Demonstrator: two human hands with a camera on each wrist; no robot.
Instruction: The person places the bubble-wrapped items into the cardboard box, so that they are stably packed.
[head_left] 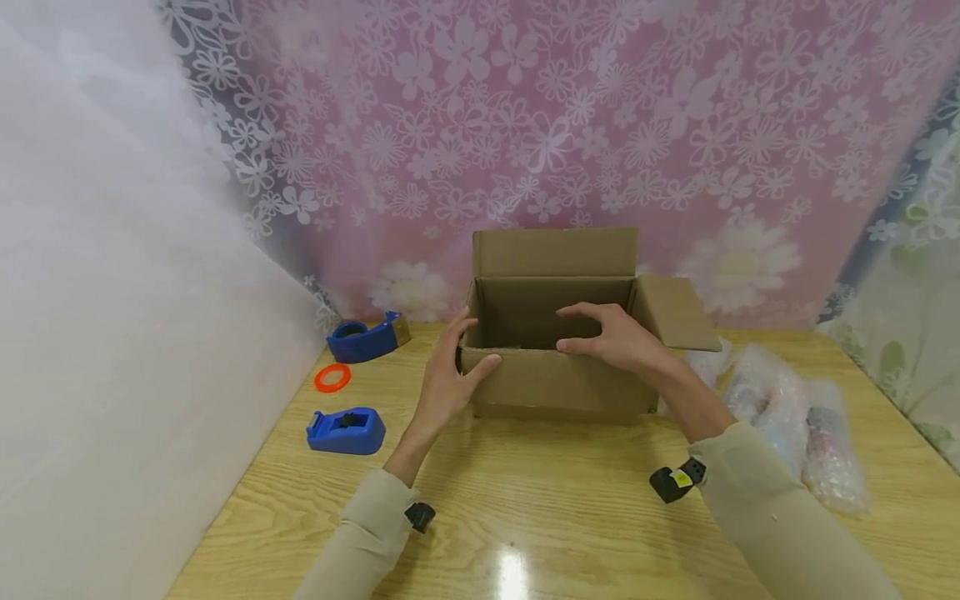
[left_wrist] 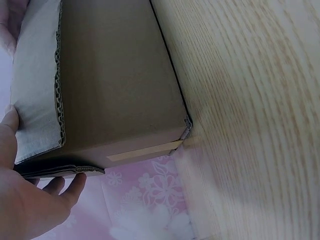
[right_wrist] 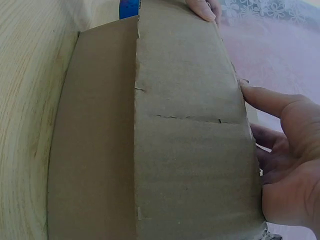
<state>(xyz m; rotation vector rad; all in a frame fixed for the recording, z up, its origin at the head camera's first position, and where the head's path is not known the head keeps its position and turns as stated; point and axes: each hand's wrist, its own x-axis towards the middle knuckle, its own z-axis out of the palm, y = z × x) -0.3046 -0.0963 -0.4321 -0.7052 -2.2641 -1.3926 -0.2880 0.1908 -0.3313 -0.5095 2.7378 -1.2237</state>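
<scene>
A brown cardboard box (head_left: pixel 555 387) stands on the table with its top open. Its back flap (head_left: pixel 555 252) rises upright, the right flap (head_left: pixel 677 312) spreads outward, and the front flap (right_wrist: pixel 192 130) folds down over the front wall. At the left corner my left hand (head_left: pixel 444 379) grips the box, thumb on the front flap and fingers around the left flap (left_wrist: pixel 65 170). My right hand (head_left: pixel 618 337) is at the front rim, its thumb touching the flap's edge. Its other fingers are spread over the opening; part of the box's inside is hidden.
Left of the box lie a blue handheld tape dispenser (head_left: pixel 367 340), an orange ring (head_left: pixel 332 377) and a blue desktop tape dispenser (head_left: pixel 347 431). To the right are several bubble-wrapped items (head_left: pixel 828 446). A floral curtain (head_left: pixel 525 125) hangs behind the wooden table (head_left: pixel 525 500).
</scene>
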